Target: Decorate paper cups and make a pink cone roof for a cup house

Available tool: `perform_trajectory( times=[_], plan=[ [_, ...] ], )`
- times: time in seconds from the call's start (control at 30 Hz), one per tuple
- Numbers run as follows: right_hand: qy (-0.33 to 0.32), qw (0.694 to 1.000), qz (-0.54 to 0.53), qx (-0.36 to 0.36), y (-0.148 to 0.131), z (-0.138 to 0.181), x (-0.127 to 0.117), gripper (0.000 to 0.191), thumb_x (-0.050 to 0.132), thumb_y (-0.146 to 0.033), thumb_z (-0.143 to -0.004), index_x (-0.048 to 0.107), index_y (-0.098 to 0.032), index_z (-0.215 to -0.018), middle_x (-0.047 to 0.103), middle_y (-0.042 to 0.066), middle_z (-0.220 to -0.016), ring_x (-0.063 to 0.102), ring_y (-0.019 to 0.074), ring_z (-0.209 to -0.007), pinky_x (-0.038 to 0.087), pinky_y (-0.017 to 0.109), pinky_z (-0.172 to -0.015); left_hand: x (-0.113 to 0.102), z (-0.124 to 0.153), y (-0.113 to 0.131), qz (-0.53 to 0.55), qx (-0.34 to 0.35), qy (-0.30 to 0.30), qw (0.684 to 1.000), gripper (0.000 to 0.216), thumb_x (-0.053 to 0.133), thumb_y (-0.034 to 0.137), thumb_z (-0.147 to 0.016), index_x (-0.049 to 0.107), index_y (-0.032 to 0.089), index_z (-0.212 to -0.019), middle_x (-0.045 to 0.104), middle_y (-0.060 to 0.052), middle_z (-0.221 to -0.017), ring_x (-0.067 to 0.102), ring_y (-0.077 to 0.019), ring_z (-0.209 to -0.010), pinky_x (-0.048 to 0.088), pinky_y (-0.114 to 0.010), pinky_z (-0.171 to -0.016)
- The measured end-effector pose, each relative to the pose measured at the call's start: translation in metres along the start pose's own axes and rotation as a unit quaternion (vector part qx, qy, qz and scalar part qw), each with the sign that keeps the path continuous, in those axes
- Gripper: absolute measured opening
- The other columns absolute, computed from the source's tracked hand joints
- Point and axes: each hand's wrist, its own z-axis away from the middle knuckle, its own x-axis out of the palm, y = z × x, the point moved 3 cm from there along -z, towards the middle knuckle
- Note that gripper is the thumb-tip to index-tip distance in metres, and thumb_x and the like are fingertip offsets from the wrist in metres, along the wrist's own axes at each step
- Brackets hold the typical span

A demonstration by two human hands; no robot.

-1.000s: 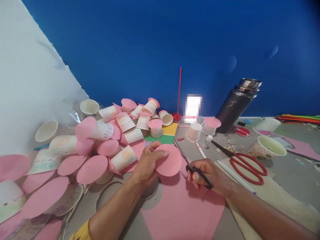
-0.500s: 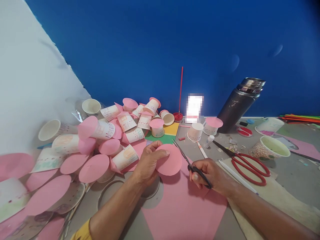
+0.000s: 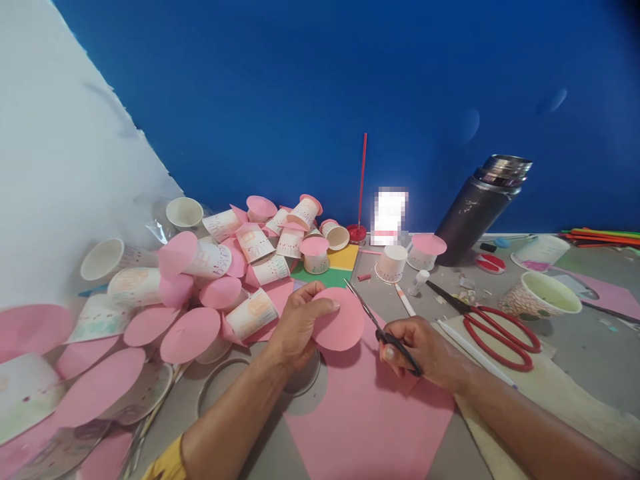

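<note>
My left hand [image 3: 296, 327] pinches a round pink paper disc [image 3: 342, 320] just above the table, thumb on top. My right hand [image 3: 421, 352] is closed around the black handles of a small pair of scissors [image 3: 376, 321], whose thin blades point up and left beside the disc's right edge. Under both hands lies a large pink paper sheet [image 3: 367, 413]. To the left sits a heap of paper cups [image 3: 250, 263] capped with pink discs.
Red-handled scissors [image 3: 493, 323] lie on a beige mat to the right, beside a white pencil [image 3: 475, 353] and a patterned paper bowl [image 3: 535, 297]. A dark steel flask [image 3: 480, 207] stands at the back right. A metal ring [image 3: 223, 393] lies near my left forearm.
Nothing has visibly changed apart from a slight shift of the camera; both hands hold the same pose.
</note>
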Motion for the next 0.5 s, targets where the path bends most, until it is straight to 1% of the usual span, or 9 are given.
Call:
perform_trajectory(
  times=[0.17,0.27,0.5],
  plan=[
    [-0.001,1.000,-0.003,0.011,-0.0045,0.0003,0.0013,0.061,0.082,-0.073,-0.066,0.055,-0.019,-0.058,0.056,-0.001,-0.050,0.041,0.0082,-0.048,0.030,0.024,-0.049,-0.0009,-0.0007,-0.0009,0.000,0.003,-0.005,1.000,0.038,0.086,0.023,-0.052,0.053,0.020,-0.071,0.064,0.004,-0.062,0.057,-0.0114,-0.051,0.041,-0.022,-0.049],
    [0.005,1.000,-0.007,0.005,-0.0041,0.0002,0.0016,0.062,0.082,-0.073,-0.066,0.055,-0.019,-0.057,0.055,-0.002,-0.050,0.040,0.0081,-0.048,0.031,0.024,-0.049,-0.0012,-0.0008,-0.0010,0.001,0.004,-0.004,1.000,0.036,0.084,0.022,-0.053,0.053,0.020,-0.071,0.064,0.004,-0.062,0.056,-0.0114,-0.051,0.040,-0.022,-0.049],
    [0.011,1.000,0.003,-0.002,0.0009,0.0010,-0.0004,0.061,0.081,-0.073,-0.069,0.055,-0.019,-0.056,0.054,-0.002,-0.050,0.038,0.0082,-0.048,0.029,0.025,-0.049,0.0000,-0.0002,0.0007,-0.003,0.009,-0.004,1.000,0.034,0.084,0.022,-0.052,0.054,0.019,-0.068,0.064,0.003,-0.063,0.055,-0.0109,-0.051,0.039,-0.022,-0.050]
  ],
)
